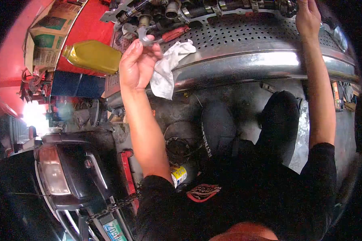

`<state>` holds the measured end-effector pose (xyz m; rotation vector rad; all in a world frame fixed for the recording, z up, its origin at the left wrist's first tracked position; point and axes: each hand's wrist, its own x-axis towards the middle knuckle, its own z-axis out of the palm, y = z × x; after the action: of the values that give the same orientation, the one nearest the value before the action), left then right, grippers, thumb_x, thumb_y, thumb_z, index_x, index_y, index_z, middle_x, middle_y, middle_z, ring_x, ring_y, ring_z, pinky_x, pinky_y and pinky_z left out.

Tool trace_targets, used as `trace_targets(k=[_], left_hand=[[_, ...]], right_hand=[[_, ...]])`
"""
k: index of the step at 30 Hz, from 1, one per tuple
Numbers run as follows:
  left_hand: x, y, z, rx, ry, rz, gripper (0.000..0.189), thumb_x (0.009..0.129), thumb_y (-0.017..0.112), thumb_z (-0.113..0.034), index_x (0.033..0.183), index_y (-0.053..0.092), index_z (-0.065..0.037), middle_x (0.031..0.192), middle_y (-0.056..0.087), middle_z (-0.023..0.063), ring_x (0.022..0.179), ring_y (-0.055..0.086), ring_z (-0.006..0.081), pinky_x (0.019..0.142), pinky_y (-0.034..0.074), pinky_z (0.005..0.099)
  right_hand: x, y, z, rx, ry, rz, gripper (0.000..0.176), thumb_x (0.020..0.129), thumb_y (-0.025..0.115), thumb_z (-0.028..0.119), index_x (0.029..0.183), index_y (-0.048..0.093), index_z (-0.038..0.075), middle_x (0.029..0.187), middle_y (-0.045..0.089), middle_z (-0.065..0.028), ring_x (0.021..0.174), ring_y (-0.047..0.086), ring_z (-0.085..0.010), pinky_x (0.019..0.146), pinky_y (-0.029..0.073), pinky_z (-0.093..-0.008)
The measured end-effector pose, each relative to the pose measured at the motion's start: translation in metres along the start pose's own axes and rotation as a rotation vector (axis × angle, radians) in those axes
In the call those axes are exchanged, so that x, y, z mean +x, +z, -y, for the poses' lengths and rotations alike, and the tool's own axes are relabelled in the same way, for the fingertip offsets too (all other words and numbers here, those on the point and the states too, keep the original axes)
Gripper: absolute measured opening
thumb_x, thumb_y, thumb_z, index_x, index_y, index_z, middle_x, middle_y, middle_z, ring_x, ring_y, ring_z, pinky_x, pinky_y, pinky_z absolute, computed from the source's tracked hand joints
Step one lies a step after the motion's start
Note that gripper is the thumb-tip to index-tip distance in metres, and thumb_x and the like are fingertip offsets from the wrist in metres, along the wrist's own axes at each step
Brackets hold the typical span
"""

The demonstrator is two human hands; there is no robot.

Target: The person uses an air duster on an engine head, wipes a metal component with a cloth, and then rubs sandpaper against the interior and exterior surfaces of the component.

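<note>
My left hand (137,60) grips a metal wrench (145,37) together with a white rag (169,68) that hangs down from the fingers. The wrench's head sits at the edge of a perforated metal bench (245,36). My right hand (307,18) reaches up to the far right and rests on dark engine parts (237,6) lying along the back of the bench. What its fingers close on is hidden. A red-handled tool (175,33) lies on the bench just right of the wrench.
A yellow oil bottle (93,55) stands left of my left hand, beside a cardboard box (46,36) on a red surface. A chrome bumper (261,64) runs under the bench. Below are my dark trousers (245,128), a stained floor, a small can (179,175) and a parked car (68,176).
</note>
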<state>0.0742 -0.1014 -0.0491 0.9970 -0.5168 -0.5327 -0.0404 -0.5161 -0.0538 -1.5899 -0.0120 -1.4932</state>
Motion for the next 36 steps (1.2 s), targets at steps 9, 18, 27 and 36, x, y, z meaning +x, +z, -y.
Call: trace_targets(k=[9,18,27,36], left_hand=[[-0.001,-0.011,0.006,-0.073,-0.032,0.050,0.035,0.096,0.050,-0.022,0.115,0.059,0.006,0.085,0.060,0.0126,0.080,0.051,0.0239,0.083,0.041,0.0390],[0.000,-0.011,0.007,-0.086,-0.043,0.086,0.035,0.097,0.049,-0.021,0.113,0.060,0.008,0.084,0.062,0.0152,0.079,0.055,0.0257,0.082,0.043,0.0400],[-0.001,0.002,0.013,0.150,0.041,-0.099,0.028,0.094,0.054,-0.018,0.106,0.064,0.005,0.083,0.064,0.0120,0.075,0.060,0.0218,0.073,0.049,0.0346],[0.023,0.066,0.052,1.410,0.455,-0.214,0.023,0.085,0.063,-0.024,0.085,0.066,-0.001,0.076,0.066,0.0167,0.075,0.065,0.0347,0.070,0.051,0.0431]], right_hand=[[0.001,-0.001,0.002,0.005,0.036,0.006,0.049,0.099,0.053,0.038,0.132,0.054,0.002,0.121,0.061,-0.0067,0.110,0.055,-0.0139,0.095,0.041,-0.0257],[0.001,-0.002,-0.001,0.097,0.028,0.037,0.046,0.100,0.053,0.034,0.132,0.053,0.001,0.122,0.060,-0.0056,0.110,0.054,-0.0136,0.096,0.040,-0.0253],[0.000,-0.005,-0.007,-0.197,-0.024,-0.016,0.046,0.101,0.049,0.038,0.132,0.056,0.005,0.127,0.061,-0.0089,0.117,0.054,-0.0172,0.102,0.037,-0.0284],[0.000,0.000,-0.004,-0.067,0.020,-0.010,0.046,0.101,0.050,0.031,0.134,0.052,-0.001,0.125,0.059,-0.0088,0.113,0.053,-0.0142,0.099,0.039,-0.0268]])
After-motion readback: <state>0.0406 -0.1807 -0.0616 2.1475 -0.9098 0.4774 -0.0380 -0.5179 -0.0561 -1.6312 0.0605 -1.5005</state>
